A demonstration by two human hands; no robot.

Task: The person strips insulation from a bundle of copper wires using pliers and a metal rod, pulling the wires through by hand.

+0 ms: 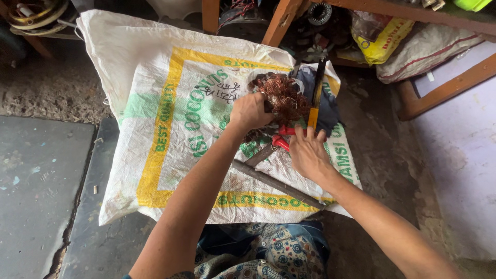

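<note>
- Two bare hands are in view, both the person's own; one bundle of copper wire, one red-handled tool, one dark metal bar and one yellow-handled blade lie about them on one white woven sack
- The left hand is closed in a fist at the near-left edge of the copper wire tangle, gripping something dark that the fingers mostly cover; it seems to be a tool handle or part of the bundle, and which one cannot be told
- The right hand lies flat with fingers spread, palm down, holding nothing; its fingertips touch the red handles just beyond them
- The copper wire sits just beyond both hands, touching the left fist and a little ahead of the right fingertips
- The yellow-handled blade stands at the wire's right side, directly beyond the right hand
- The dark metal bar lies slantwise under both forearms, nearer the body than the hands
- A dark blue cloth lies behind the blade, partly covered by it
- The working end of the red tool is hidden beneath the wire and the left fist
- Both arms are cut off by the lower frame edge
</note>
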